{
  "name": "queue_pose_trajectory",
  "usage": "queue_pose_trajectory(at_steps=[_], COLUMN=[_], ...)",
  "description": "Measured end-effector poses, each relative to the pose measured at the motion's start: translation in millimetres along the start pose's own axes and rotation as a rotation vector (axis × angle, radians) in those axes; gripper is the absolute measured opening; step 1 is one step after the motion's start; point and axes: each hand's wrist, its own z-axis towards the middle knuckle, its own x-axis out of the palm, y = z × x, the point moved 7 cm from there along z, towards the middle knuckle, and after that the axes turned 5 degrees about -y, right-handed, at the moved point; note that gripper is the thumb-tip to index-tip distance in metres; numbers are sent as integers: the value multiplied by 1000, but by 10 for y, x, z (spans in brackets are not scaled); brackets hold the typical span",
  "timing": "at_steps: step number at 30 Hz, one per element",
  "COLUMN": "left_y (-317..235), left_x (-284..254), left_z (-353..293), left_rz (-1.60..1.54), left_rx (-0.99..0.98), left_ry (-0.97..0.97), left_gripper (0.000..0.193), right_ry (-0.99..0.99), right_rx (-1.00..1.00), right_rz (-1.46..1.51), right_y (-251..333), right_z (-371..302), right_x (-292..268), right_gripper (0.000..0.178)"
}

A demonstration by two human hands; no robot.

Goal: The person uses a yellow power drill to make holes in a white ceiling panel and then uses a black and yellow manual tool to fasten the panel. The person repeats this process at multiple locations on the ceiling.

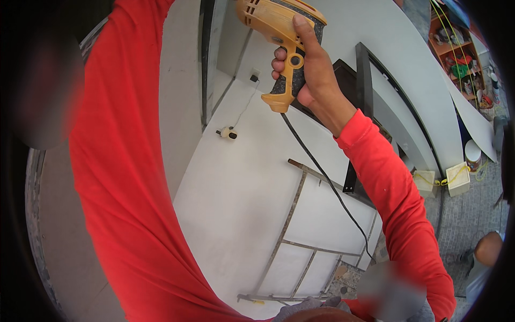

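My right hand [320, 72] is raised near the top of the view, wrapped round the handle of a yellow and black corded power drill [276, 24]. The thumb lies along the drill's body, and several fingertips show on the far side of the grip. The drill's front end is cut off by the upper edge. From the base of the handle a black cord [328, 174] hangs down past my right forearm. My left arm, in a red sleeve [120, 134], reaches up along the left side. Its hand is beyond the top edge, out of sight.
A small white camera [229, 133] with a cord is fixed to a white wall. A metal ladder-like frame [283, 236] stands below it. Dark metal frame pieces [365, 80], pale tubs [457, 178] and an orange shelf unit [448, 48] are at right. Another person's knee [488, 248] shows at the right edge.
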Motion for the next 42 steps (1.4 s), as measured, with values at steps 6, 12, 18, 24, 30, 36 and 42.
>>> queue_pose_trajectory(at_steps=[6,12,18,24,30,36,42], left_y=[81,215,-20,-499,-526,-478,-188], left_x=[-99,-135,-31,-150,-9,-73,-109], left_z=[-36,70,-31,-732,-990,-874,-595], left_rz=[186,154,86,1269,1459,1489,1508], left_rx=[-138,-70,14,-410,-305,-337,-157], left_ry=[-123,-14,-29,263,-232,-108,121], left_gripper=[43,42,37,57,30,34,72], right_ry=[-11,45,29,31,8,-13,-9], right_rx=[42,26,35,8,1,-3,-46], right_rz=[-10,-17,-30,-58,-9,19,1], right_y=[-29,-3,52,108,12,-43,-49], right_z=[-7,-13,-29,-37,-77,-104,-72], right_x=[-4,3,-5,-11,53,88,68], right_gripper=[74,79,78,77,76,70,67])
